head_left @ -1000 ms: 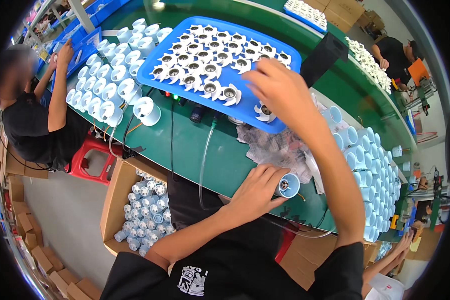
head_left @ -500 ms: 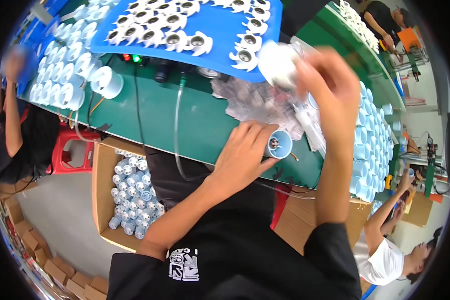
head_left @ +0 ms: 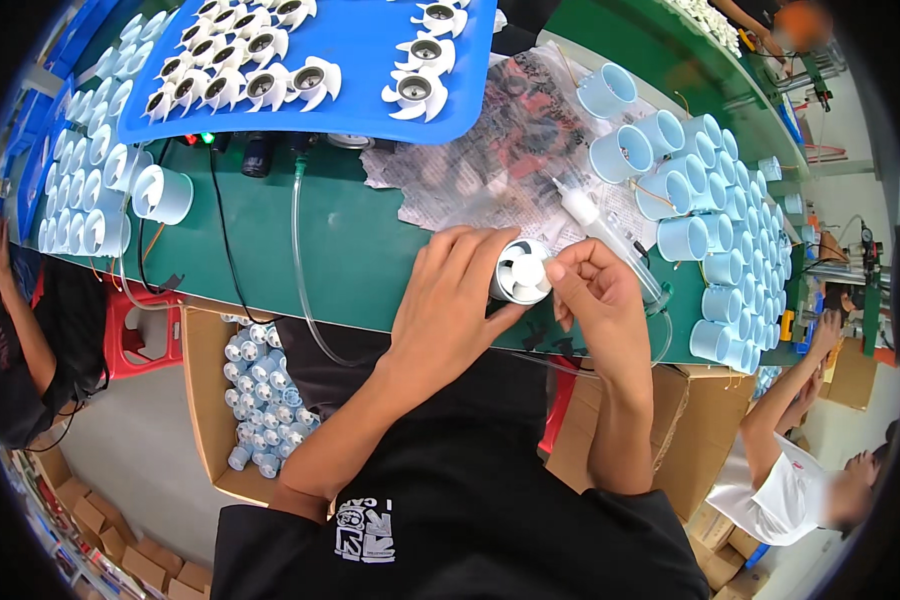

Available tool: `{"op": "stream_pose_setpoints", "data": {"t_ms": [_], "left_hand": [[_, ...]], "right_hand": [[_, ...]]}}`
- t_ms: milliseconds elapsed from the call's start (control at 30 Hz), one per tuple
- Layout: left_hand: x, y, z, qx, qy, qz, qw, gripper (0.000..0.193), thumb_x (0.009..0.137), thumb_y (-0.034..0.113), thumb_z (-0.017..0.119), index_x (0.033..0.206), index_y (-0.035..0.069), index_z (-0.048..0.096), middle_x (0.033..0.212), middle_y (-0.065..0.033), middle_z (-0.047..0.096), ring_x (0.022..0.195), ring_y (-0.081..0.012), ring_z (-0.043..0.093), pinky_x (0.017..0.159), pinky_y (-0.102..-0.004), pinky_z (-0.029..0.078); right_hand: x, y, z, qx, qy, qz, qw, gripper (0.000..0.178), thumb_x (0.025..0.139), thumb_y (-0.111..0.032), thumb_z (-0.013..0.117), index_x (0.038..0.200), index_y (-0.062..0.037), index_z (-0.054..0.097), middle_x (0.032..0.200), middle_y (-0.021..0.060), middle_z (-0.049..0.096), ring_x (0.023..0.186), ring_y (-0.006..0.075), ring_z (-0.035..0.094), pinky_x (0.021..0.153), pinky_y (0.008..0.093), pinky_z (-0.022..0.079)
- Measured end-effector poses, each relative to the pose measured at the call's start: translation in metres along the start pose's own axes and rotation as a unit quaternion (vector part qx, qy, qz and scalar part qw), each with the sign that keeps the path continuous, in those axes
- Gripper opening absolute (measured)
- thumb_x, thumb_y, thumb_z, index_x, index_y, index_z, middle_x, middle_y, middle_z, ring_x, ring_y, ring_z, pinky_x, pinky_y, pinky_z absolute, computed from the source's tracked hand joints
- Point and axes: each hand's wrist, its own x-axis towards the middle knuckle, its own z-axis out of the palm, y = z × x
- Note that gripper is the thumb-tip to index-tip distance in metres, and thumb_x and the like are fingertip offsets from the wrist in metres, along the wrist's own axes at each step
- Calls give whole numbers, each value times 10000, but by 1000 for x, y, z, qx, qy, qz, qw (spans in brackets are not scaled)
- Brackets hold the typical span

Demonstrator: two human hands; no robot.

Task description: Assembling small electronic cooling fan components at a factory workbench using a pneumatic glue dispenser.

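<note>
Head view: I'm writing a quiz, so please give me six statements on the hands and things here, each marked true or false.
1. The left hand holds a cup with a white fan in its mouth. True.
2. The tray of fans is red. False: the tray is blue.
3. The right hand is over the tray. False: the right hand is at the held cup.
4. Newspaper lies on the green table. True.
5. The syringe lies left of the held cup. False: the syringe lies right of it.
6. A red stool stands on the person's left. True.
</note>
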Motion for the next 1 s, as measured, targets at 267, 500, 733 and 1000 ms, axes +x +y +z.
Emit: {"op": "stream_pose_setpoints", "data": {"t_ms": [267, 500, 733, 1000], "left_hand": [[1, -1, -1, -2, 10, -1, 1000, 638, 663, 137, 799, 1233, 58, 521, 1145, -115, 570, 1090, -323, 504, 927, -408, 416], [1, -1, 0, 8, 2, 12, 1000, 653, 661, 131, 795, 1238, 41, 502, 1148, -118, 558, 1086, -313, 499, 915, -409, 405], [2, -1, -2, 4, 1, -9, 1000, 632, 661, 143, 801, 1225, 58, 529, 1130, -116, 572, 1083, -320, 507, 927, -407, 411], [0, -2, -2, 11, -1, 14, 1000, 652, 679, 147, 788, 1246, 35, 485, 1147, -112, 552, 1095, -305, 493, 912, -411, 393]], "right_hand": [[-3, -5, 3, -55, 19, -19, 998, 137, 890, -81, 647, 963, -7, 557, 749, -14, 570, 591, 19, 478, 508, 171, 367], [2, -1, -9, -29, -16, -5, 999, 137, 901, -119, 643, 935, -2, 578, 731, -9, 579, 601, 29, 496, 512, 179, 381], [6, -8, 3, -60, 0, -19, 998, 149, 907, -131, 636, 925, -11, 551, 708, -26, 531, 619, 24, 472, 538, 179, 374], [-3, -18, 0, -258, -21, -167, 951, 98, 883, -88, 629, 902, -11, 687, 657, 32, 559, 564, 85, 477, 514, 234, 357]]}}
